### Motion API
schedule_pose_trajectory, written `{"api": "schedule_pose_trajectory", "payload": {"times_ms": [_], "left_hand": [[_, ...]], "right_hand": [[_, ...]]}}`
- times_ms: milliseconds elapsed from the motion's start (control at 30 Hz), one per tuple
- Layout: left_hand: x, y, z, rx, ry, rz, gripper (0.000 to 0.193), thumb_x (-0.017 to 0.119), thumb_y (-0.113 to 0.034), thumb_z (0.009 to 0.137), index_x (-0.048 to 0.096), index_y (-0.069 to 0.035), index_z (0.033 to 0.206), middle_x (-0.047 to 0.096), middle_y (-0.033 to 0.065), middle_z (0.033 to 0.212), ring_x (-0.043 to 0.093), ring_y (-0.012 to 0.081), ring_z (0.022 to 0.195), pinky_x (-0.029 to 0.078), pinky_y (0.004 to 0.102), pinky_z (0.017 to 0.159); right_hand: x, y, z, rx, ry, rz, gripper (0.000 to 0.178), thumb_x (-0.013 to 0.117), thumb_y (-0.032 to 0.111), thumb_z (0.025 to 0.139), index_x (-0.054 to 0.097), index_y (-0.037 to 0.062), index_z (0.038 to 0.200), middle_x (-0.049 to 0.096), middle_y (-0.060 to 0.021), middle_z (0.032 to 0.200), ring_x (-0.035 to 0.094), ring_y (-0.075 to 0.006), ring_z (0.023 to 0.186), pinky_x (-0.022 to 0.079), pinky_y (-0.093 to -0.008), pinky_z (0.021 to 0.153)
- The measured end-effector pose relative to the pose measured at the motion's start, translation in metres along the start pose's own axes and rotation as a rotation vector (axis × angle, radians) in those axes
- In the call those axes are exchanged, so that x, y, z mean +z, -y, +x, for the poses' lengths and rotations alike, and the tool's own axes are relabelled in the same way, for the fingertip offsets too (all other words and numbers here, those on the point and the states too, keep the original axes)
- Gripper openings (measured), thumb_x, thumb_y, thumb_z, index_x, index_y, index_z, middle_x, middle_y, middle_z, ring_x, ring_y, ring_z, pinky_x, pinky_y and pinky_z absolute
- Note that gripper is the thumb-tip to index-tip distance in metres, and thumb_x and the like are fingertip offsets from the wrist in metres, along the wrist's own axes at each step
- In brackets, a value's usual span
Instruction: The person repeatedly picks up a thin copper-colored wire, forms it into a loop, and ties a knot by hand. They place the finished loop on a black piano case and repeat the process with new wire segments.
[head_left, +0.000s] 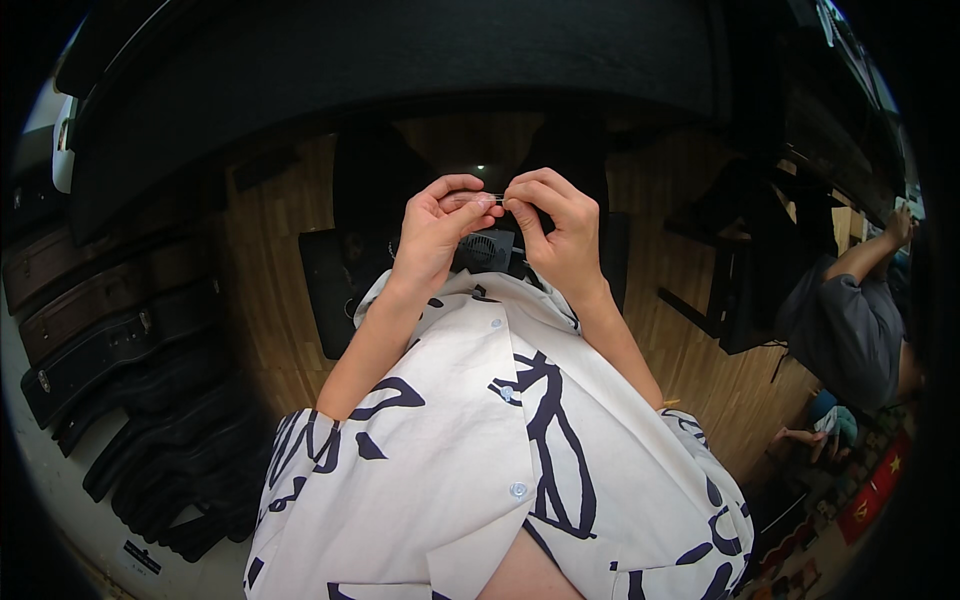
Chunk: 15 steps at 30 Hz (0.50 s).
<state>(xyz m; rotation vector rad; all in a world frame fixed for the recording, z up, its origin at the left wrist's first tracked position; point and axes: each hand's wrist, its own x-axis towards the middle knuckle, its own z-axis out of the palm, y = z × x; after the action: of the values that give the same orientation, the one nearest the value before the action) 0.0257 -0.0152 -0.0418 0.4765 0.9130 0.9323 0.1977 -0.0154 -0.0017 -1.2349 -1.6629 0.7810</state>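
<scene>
My two hands meet in front of my lap, fingertips almost touching. Between them is a small, thin, shiny piece [498, 199], too small for me to tell its kind. My left hand [432, 225] pinches one end of it with thumb and fingers. The other end sits in the closed fingertips of my right hand [562, 220]. Most of the piece is hidden by the fingers. Just below the hands, a dark grey patterned item [486, 250] lies at the hem of my white shirt [440, 480].
A long black surface [480, 60] spans the far side. Dark hard cases [90, 330] are lined up on the left. Wooden floor [265, 300] shows on both sides. At the right sits another person in grey [845, 320], with a red flag [875, 490] below.
</scene>
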Motion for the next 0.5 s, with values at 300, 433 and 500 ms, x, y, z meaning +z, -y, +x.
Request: {"api": "schedule_pose_trajectory", "payload": {"times_ms": [300, 433, 500], "left_hand": [[-0.0039, -0.0003, 0.0001, -0.021, -0.005, 0.059, 0.019, 0.065, -0.016, 0.097, 0.064, -0.001, 0.109, 0.071, 0.0093, 0.098, 0.071, 0.0144, 0.089, 0.057, 0.0233, 0.073], [0.0022, -0.0049, -0.0006, 0.002, -0.032, 0.103, 0.020, 0.064, -0.022, 0.098, 0.068, -0.002, 0.101, 0.071, 0.0065, 0.093, 0.070, 0.0127, 0.085, 0.054, 0.0205, 0.067], [0.0017, -0.0036, -0.0007, 0.016, -0.065, 0.090, 0.020, 0.064, -0.023, 0.098, 0.069, -0.003, 0.100, 0.070, 0.0050, 0.091, 0.068, 0.0106, 0.082, 0.053, 0.0198, 0.065]], "right_hand": [[0.0002, 0.0024, 0.0023, 0.004, 0.062, -0.018, 0.003, 0.069, -0.002, 0.084, 0.070, -0.0016, 0.087, 0.067, -0.0114, 0.087, 0.070, -0.0233, 0.070, 0.055, -0.0280, 0.061], [0.0035, 0.0022, 0.0014, -0.013, 0.104, 0.038, 0.004, 0.070, -0.002, 0.084, 0.071, -0.0011, 0.088, 0.068, -0.0108, 0.088, 0.070, -0.0234, 0.072, 0.056, -0.0284, 0.063], [0.0039, 0.0021, 0.0008, -0.024, 0.141, 0.049, 0.005, 0.070, -0.001, 0.083, 0.071, -0.0006, 0.088, 0.068, -0.0107, 0.090, 0.070, -0.0232, 0.073, 0.057, -0.0287, 0.064]]}}
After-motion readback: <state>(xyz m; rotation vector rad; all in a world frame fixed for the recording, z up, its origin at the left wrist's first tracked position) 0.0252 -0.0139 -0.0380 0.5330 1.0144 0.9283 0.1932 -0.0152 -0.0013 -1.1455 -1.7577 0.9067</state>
